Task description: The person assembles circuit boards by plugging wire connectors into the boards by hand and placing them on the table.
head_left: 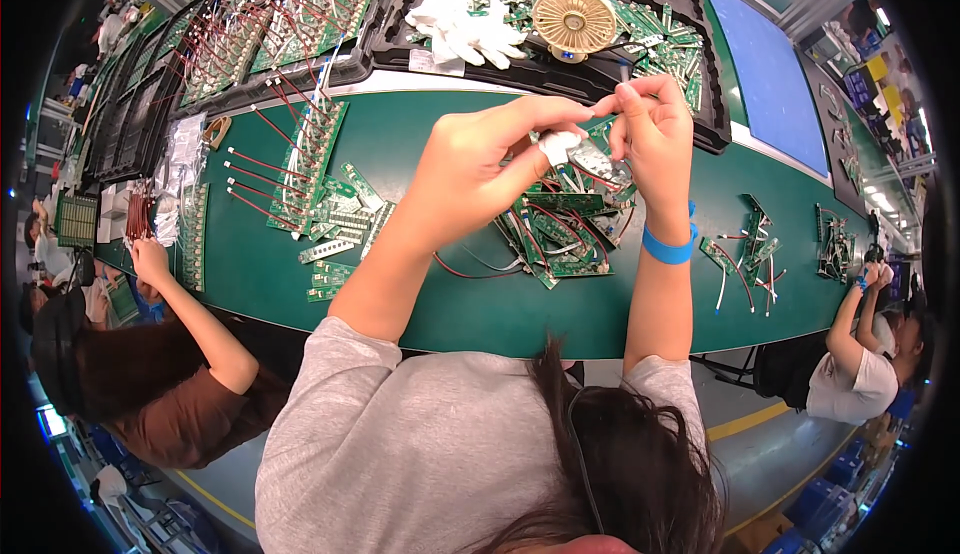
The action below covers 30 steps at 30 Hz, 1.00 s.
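Observation:
My left hand (485,154) is closed, its thumb and forefinger around a small white piece (558,146) that could be cloth or a connector. My right hand (652,139) is pinched near the left fingertips; what it grips, if anything, is too small to make out. On that wrist is a blue band (670,246). Right below both hands lies a heap of narrow green circuit boards (565,239) with red, black and white wires. A silvery part (597,162) shows just under the fingers, partly covered.
Behind the hands, a black tray (540,72) holds many small boards, white gloves (465,29) and a gold round fan (573,21). Wired boards (315,159) lie left, a small cluster (745,249) right. Co-workers sit at both sides, one hand (150,261) visible left.

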{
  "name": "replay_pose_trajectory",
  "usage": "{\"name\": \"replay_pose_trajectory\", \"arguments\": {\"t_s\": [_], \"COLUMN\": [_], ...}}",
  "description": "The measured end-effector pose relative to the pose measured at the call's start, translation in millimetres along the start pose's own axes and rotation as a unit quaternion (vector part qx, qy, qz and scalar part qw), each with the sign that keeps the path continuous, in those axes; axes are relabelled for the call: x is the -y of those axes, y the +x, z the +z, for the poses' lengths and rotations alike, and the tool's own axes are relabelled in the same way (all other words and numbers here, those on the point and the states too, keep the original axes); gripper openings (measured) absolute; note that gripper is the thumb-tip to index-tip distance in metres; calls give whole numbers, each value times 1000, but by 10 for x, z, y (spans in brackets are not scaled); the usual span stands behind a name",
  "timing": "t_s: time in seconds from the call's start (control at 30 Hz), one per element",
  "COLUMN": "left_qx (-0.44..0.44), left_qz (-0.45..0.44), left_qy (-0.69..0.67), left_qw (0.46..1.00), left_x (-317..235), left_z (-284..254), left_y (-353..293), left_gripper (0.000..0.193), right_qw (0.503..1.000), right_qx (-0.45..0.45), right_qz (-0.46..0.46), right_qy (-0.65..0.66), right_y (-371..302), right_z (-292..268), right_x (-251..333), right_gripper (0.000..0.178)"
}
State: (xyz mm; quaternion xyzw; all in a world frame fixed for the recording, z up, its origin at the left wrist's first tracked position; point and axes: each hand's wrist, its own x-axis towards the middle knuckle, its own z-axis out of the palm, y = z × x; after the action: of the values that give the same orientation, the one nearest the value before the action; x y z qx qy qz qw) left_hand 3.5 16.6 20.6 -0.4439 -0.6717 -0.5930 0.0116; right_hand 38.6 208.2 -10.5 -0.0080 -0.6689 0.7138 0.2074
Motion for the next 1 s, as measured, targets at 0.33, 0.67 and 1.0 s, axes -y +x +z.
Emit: {"name": "replay_pose_trajectory", "arguments": {"t_s": [0.33,0.67,1.0], "left_qx": [-120,-114,-131], "left_qz": [-140,-173,-175], "left_qy": [-234,-289,-305], "left_qw": [954,935,927], "left_x": [152,237,255], "left_z": [1,118,132], "left_y": [71,52,58], "left_gripper": [19,18,18], "right_qw": [979,980,989], "right_qx": [176,128,96], "right_qz": [100,140,97], "right_qy": [4,-54,-56], "right_y": [-172,-266,-291], "right_z": [95,207,233], "right_x": [341,358,335], "right_gripper": [10,12,12]}}
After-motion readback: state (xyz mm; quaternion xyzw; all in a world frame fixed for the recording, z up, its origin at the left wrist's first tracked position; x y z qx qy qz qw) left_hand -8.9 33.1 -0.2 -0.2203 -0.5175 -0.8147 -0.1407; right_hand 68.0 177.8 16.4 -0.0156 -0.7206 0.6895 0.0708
